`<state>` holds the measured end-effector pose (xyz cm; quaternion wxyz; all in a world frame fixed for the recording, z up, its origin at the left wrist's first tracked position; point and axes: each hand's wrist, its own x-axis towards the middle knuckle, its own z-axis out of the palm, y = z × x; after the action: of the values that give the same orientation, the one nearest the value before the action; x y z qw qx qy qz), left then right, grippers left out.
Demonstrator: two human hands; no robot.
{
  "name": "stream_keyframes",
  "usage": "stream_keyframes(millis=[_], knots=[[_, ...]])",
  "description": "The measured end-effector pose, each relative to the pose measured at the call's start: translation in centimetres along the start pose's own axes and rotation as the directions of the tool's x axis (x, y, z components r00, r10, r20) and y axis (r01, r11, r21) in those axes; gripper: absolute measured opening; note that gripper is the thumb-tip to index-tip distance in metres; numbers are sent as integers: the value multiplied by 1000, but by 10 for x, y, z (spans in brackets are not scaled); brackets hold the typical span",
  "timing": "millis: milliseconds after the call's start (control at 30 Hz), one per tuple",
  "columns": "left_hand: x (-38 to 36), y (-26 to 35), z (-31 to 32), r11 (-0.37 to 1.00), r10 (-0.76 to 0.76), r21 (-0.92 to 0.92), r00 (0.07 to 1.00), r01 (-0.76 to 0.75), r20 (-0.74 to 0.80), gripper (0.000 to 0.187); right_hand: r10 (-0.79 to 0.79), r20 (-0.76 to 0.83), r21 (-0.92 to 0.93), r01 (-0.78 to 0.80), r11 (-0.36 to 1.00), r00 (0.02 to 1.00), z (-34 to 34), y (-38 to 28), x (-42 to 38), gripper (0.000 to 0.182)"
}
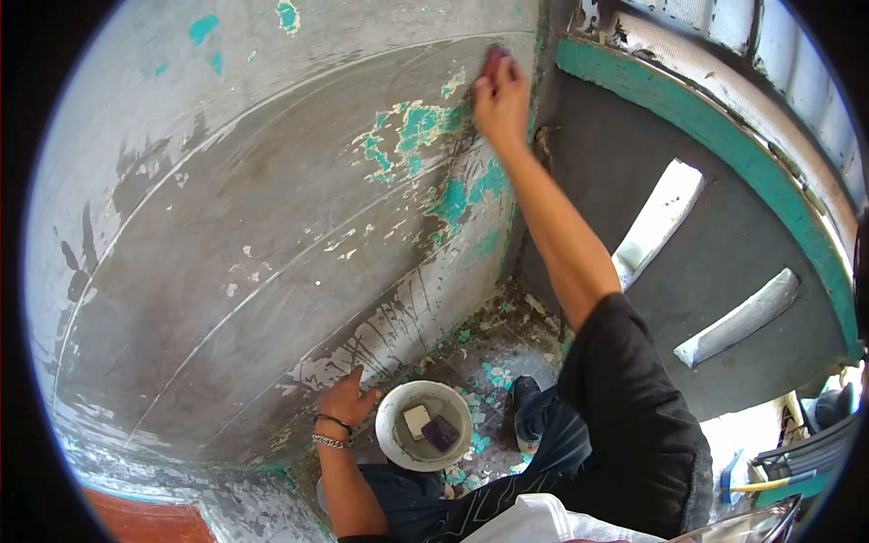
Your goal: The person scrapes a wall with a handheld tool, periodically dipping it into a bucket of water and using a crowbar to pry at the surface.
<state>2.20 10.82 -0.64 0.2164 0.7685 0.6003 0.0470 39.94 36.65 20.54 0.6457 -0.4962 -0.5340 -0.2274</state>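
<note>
Wall: the grey wall (226, 235) fills the left, scraped and streaked, with turquoise paint patches (425, 136) flaking toward the corner.
Left hand: the left hand (348, 398) is low and near, fingers spread flat against the wall's base, holding nothing (bracelets on the wrist).
Bucket: just right of that hand sits a white bucket (389, 434) on the floor, with a purple block (441, 433) and a pale block (416, 421) lying inside.
Floor: paint chips (493, 376) litter the tiles around the bucket; a dark shoe (525, 398) stands beside it.
Right hand: up high and far, the right hand (501, 98) is clamped on a purple sanding block (494, 60), pressed to the wall near the corner.
Hard to see: the sanding block is mostly covered by fingers; the objects at the far right edge are cut off.
</note>
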Motion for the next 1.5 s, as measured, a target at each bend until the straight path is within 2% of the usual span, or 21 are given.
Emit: stream_keyframes(millis=[100,167,233,267,333,400,500,633,800,833,900,1000,1033,1100,1167,1200,1233,1300,1333,1467,1500], knots=[[4,3,-6,999,-27,23,999,26,32,69,-319,230,-11,330,944,919,-38,-54,-50,56],[-1,4,-7,1000,-9,-3,999,9,38,69,-370,186,53,367,929,910,-27,-9,-14,54],[-3,1,-5,999,-2,-40,1000,3,19,68,52,-21,107,-49,993,998,-6,22,25,53],[-5,-6,-2,1000,3,-28,1000,-3,16,68,60,-21,110,-57,992,998,-1,15,22,53],[-3,-10,3,1000,19,-22,1000,-18,15,68,-69,-103,64,76,995,992,5,-21,19,53],[3,-11,4,998,-24,53,999,22,30,68,-422,-36,92,423,901,906,-18,-78,-16,51],[2,-7,1,1000,4,3,1000,-4,23,69,-568,71,117,559,821,820,-29,-80,-20,54],[-7,-15,0,1000,-14,-8,998,14,53,67,-92,-63,22,94,995,994,-7,19,46,52],[-3,-23,6,999,-33,42,999,32,14,69,77,55,-12,-76,997,996,-2,86,-50,62],[-3,-16,4,999,-29,35,1000,28,7,69,113,112,2,-113,994,987,-2,97,-85,64],[-6,-1,-8,1000,-14,-1,999,15,53,70,486,249,-73,-485,872,838,-18,78,-132,67],[-2,-13,7,994,107,-34,994,-108,-26,69,615,363,-36,-649,760,700,-4,77,-70,62],[-5,-14,7,994,108,-32,994,-108,-3,69,463,134,-49,-461,886,876,19,98,-41,49],[0,-13,5,999,44,-20,999,-44,9,69,133,35,139,-137,981,990,1,51,47,40],[-2,-11,4,1000,1,5,999,-1,50,69,44,209,190,-84,978,977,-8,21,107,33],[-1,-13,5,1000,29,-4,999,-29,14,69,38,320,139,-87,986,947,-5,7,122,63],[1,-15,6,998,57,-14,998,-57,-29,69,44,326,137,-93,986,944,0,7,109,63],[1,-13,6,999,40,-11,999,-40,-13,68,-264,-187,-113,246,963,946,5,12,55,40],[-1,-10,3,999,39,-4,999,-39,-14,67,-90,-194,8,93,996,977,8,21,8,51],[-5,-3,0,998,67,9,998,-67,-16,66,207,20,-46,-206,978,978,7,85,-241,53],[-4,-4,-2,998,55,15,998,-55,-27,66,450,319,9,-477,879,834,5,122,-325,62]])
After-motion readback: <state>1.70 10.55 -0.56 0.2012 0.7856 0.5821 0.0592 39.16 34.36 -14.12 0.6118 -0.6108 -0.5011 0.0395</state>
